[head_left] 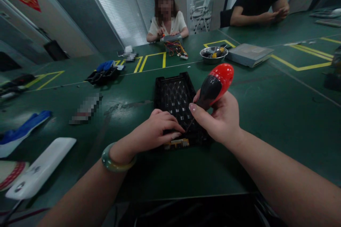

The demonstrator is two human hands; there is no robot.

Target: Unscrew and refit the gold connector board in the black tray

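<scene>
My right hand (217, 118) is shut around a red-and-black handled screwdriver (215, 85), whose thin shaft (190, 122) slants down toward a small circuit board (177, 143). The tip is hidden behind my left hand (157, 131), whose fingers press on the board's upper side. A jade bangle (117, 159) circles my left wrist. The board lies at the near end of a black perforated plastic crate (173, 97), resting upside down on the green table (266, 113). Only the board's near edge shows, with gold-coloured parts on it.
A steel bowl (213, 54) of small tools and a grey metal box (249, 55) stand at the far right. Across the table, a seated person (166, 17) works over wires. A white pad (39, 168) and blue gloves (23, 133) lie at the left.
</scene>
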